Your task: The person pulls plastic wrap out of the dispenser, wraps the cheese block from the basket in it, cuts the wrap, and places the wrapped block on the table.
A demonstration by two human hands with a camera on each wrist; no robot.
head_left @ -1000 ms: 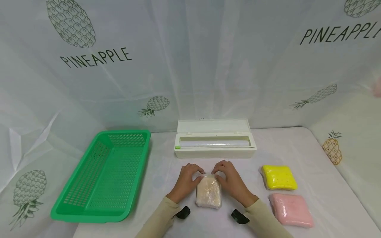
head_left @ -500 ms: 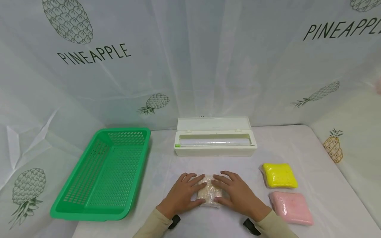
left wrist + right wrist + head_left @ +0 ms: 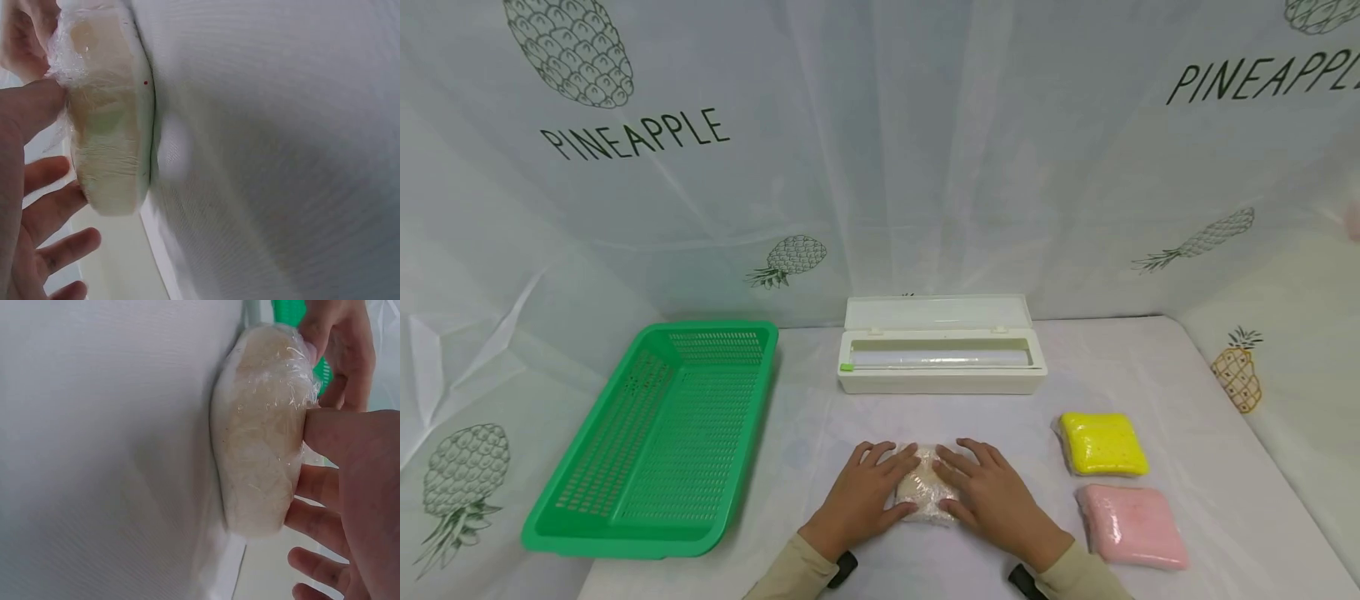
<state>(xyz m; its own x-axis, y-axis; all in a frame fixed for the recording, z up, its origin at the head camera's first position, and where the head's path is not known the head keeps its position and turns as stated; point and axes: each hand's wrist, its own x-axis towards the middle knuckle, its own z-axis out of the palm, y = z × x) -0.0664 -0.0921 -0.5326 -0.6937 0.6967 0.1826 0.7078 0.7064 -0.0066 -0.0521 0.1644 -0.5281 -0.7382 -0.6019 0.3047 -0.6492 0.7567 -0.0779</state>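
A beige block wrapped in clear cling film (image 3: pixel 923 493) lies on the white cloth in front of me. My left hand (image 3: pixel 859 498) rests on its left side, thumb and fingers spread over the top. From the other side my right hand (image 3: pixel 998 502) touches the film in the same way. In the left wrist view the wrapped block (image 3: pixel 109 144) shows loose, crinkled film along its top, under my thumb. The right wrist view shows the block (image 3: pixel 259 437) flat on the cloth, with my right thumb and some fingertips against its upper face. The fingers hide part of the top.
Behind the hands stands a white cling film dispenser (image 3: pixel 942 382) with its lid up and a roll inside. A green plastic basket (image 3: pixel 741 433) is at the left. At the right lie a yellow wrapped block (image 3: pixel 1103 444) and a pink wrapped block (image 3: pixel 1135 527).
Both hands were pinching the film at the block's far edge. They let go, came down nearer me and spread over the top; the film there is now more crinkled.
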